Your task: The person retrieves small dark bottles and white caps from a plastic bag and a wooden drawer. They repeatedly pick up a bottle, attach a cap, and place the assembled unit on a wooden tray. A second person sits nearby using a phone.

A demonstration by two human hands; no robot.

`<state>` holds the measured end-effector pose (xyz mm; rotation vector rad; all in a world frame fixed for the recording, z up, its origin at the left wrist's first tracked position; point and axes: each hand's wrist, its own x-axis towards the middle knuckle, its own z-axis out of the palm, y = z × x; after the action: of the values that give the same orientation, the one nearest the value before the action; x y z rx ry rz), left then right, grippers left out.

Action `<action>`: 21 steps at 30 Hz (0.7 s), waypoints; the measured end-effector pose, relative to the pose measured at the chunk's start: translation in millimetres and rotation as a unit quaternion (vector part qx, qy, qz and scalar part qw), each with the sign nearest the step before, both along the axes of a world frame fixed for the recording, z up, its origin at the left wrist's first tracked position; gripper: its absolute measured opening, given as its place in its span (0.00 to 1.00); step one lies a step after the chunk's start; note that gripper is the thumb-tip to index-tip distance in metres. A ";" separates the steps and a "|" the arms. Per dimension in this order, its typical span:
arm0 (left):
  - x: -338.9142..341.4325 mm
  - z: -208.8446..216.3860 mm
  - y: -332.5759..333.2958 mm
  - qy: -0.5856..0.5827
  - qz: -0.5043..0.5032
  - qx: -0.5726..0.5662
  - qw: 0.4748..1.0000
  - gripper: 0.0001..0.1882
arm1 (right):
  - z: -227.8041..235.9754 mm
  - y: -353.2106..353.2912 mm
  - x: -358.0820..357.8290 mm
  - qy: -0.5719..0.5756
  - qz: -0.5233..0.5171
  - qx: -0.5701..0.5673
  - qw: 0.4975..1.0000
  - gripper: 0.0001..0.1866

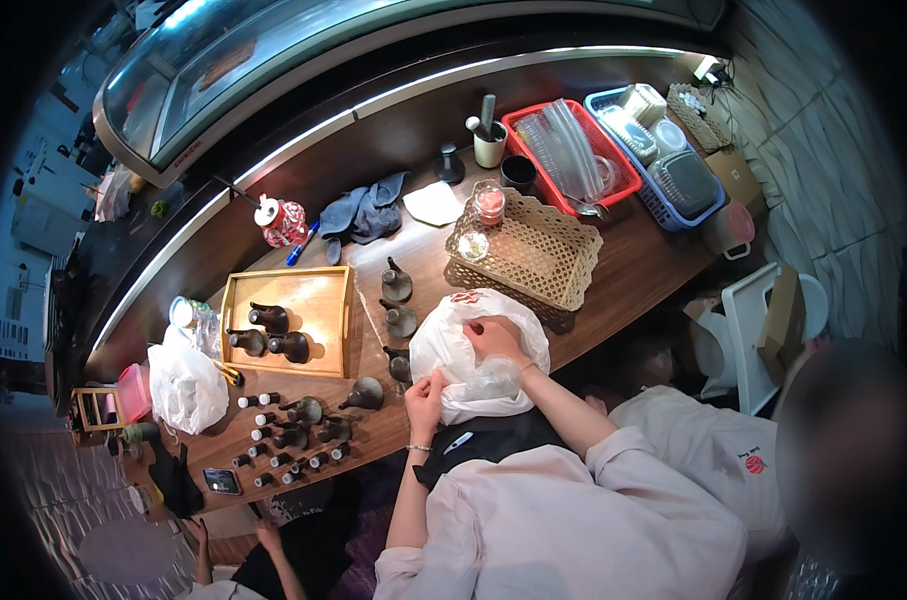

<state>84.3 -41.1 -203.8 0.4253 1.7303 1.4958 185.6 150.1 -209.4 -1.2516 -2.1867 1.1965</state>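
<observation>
A white plastic bag [442, 345] with a red print lies bunched at the table's near edge, right in front of me. My left hand [426, 398] is closed on the bag's near left edge, thumb and fingers pressed together. Over the bag's middle, my right hand [498, 338] has its fingertips pinched on the white plastic. A crumpled, see-through plastic piece [496, 378] rests on the bag beside my right wrist; its kind is unclear. Whatever the bag contains is hidden. Just left of it stand several dark small-spouted jugs [400, 320].
A woven basket [574, 250] with small clear tubs stands beyond the bag. Farther back are a red basket [629, 180] of clear lids and a blue basket [689, 215]. A wooden tray [346, 300] holds 3 dark jugs. Small bottles [264, 433] and a phone [222, 482] lie left, near another person's hands [269, 535].
</observation>
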 end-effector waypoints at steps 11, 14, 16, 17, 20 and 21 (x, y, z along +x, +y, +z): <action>0.2 -3.5 8.9 0.018 -0.018 0.003 1.000 0.20 | -0.1 8.1 5.3 0.017 -0.012 -0.024 1.000 0.20; -2.9 -12.9 5.5 0.039 -0.023 -0.001 0.999 0.19 | 20.6 8.7 1.2 -0.019 -0.005 -0.013 1.000 0.20; -8.2 -15.8 -3.0 0.080 -0.020 -0.036 0.996 0.19 | 42.7 1.7 -8.2 -0.041 0.005 0.018 0.999 0.20; -7.9 -8.0 -4.9 0.072 -0.035 -0.045 0.996 0.18 | 43.7 2.1 -9.0 -0.064 0.001 -0.025 0.998 0.19; -6.7 22.1 -15.5 0.098 -0.076 -0.044 0.991 0.16 | 51.8 -6.4 -13.4 -0.080 -0.029 -0.005 0.996 0.17; -2.8 34.4 -20.2 0.151 -0.076 -0.030 0.985 0.16 | 32.2 2.6 -3.6 -0.004 0.002 -0.016 1.000 0.16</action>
<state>81.4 -61.2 -169.4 0.7673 1.9212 1.3177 182.0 152.7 -177.2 -1.2683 -2.1857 1.2340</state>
